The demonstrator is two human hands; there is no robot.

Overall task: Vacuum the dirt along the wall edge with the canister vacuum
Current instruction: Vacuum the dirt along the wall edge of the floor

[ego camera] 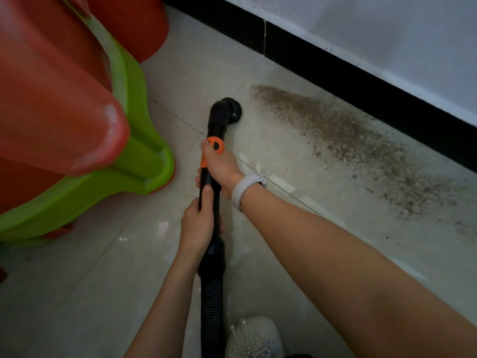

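Hands: right hand (219, 167) and left hand (197, 223) grip black plastic vacuum wand (210, 182).
Nozzle: round black brush head (231, 112) beside brown dirt strip (348, 143).

Below your left hand (197, 226) the ribbed hose (211, 306) runs off the bottom edge; canister unseen. Your right hand (219, 169) hides the wand's (218, 120) orange collar (214, 145) partly.

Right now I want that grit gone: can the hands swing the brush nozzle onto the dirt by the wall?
Probably yes: bare tile lies between the brush nozzle and the dirt, nothing blocks it.
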